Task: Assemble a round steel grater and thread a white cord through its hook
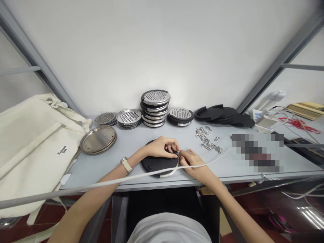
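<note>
A round black disc with a partly exposed metal rim (162,164) lies near the front edge of the desk. My left hand (162,147) rests over it, thumb and fingers pinched at its right edge on a small metal clip (177,154). From the right, my right hand (191,162) meets the same spot, its fingertips closed on the clip too. The fingers cover most of the clip, and whether it passes through the disc cannot be seen. Several similar loose metal clips (204,138) lie in a heap to the right.
Behind stand a tall stack of grater discs in black holders (155,108), a shorter stack (180,116) and bare grater discs (129,117). Black holders (215,114) lie right, plain metal lids (98,139) left. A white cable (106,183) crosses in front; a cream bag (37,145) sits left.
</note>
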The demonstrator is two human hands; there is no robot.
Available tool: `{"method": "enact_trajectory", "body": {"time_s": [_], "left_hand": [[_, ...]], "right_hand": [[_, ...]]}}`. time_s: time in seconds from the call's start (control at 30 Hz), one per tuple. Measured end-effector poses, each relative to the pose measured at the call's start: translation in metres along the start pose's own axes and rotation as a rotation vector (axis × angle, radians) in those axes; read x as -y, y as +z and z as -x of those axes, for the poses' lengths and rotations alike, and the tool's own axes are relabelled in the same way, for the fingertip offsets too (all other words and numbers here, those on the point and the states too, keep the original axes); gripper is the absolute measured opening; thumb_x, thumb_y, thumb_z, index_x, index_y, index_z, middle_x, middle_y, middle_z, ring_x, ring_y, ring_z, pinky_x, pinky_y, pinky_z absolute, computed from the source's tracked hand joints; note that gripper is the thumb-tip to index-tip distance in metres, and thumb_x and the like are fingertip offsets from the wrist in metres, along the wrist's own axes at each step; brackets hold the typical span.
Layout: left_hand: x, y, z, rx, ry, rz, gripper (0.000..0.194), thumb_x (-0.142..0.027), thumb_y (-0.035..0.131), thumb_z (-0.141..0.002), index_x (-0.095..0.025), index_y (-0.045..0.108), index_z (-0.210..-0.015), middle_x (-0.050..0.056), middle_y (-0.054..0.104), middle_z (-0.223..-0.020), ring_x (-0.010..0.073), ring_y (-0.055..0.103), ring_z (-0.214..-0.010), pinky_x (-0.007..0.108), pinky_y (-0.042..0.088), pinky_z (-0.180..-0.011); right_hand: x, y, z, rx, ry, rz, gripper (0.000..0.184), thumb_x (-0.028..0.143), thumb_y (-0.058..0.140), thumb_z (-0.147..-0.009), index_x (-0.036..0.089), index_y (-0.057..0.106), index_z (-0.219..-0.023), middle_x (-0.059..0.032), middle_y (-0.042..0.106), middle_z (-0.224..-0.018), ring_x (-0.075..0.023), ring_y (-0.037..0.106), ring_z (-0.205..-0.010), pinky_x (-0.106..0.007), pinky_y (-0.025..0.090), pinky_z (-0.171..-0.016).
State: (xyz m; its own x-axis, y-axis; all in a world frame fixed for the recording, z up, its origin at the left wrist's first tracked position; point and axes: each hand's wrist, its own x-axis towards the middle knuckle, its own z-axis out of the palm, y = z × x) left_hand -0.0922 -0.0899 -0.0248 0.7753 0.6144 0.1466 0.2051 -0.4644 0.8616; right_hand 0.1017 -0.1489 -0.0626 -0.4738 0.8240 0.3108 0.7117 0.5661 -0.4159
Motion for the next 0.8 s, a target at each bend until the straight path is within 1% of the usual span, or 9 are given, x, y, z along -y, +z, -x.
{"method": "enact_trajectory", "body": {"time_s": [0.2,0.37,0.6,0.8], "left_hand": [[0.0001,-0.0003,0.0003,0.001,0.002,-0.001,0.025,-0.020,0.068,-0.069,-0.013,0.061,-0.093,0.004,0.066,-0.087,0.0091,0.058,-0.073,0.021,0.048,-0.069],[0.0005,-0.0003,0.0002,0.016,0.012,-0.013,0.025,-0.019,0.067,-0.070,-0.013,0.061,-0.094,0.003,0.065,-0.086,0.0091,0.058,-0.074,0.020,0.048,-0.070],[0.0020,0.0001,-0.0002,0.013,0.038,-0.060,0.025,-0.021,0.068,-0.070,-0.013,0.062,-0.093,0.003,0.064,-0.084,0.0085,0.056,-0.071,0.019,0.046,-0.067],[0.0018,0.0002,-0.0005,0.003,0.026,-0.065,0.025,-0.022,0.068,-0.069,-0.013,0.062,-0.092,0.003,0.064,-0.083,0.0086,0.056,-0.070,0.019,0.045,-0.065]], "right_hand": [[0.0026,-0.0013,0.0006,0.003,0.031,-0.009,0.018,0.016,0.037,-0.088,0.021,0.042,-0.071,-0.0004,0.047,-0.063,-0.0174,0.046,-0.066,-0.028,0.038,-0.064],[0.0014,-0.0009,0.0013,-0.025,0.043,-0.023,0.019,0.016,0.038,-0.088,0.021,0.041,-0.069,0.0001,0.046,-0.062,-0.0171,0.046,-0.066,-0.027,0.037,-0.062],[0.0001,-0.0013,0.0014,-0.014,0.000,-0.016,0.018,0.015,0.035,-0.089,0.020,0.045,-0.075,-0.0009,0.047,-0.064,-0.0173,0.046,-0.066,-0.028,0.039,-0.063],[0.0006,-0.0016,0.0019,-0.013,-0.019,-0.006,0.019,0.016,0.034,-0.091,0.020,0.048,-0.078,-0.0016,0.047,-0.065,-0.0181,0.047,-0.067,-0.028,0.039,-0.064]]}}
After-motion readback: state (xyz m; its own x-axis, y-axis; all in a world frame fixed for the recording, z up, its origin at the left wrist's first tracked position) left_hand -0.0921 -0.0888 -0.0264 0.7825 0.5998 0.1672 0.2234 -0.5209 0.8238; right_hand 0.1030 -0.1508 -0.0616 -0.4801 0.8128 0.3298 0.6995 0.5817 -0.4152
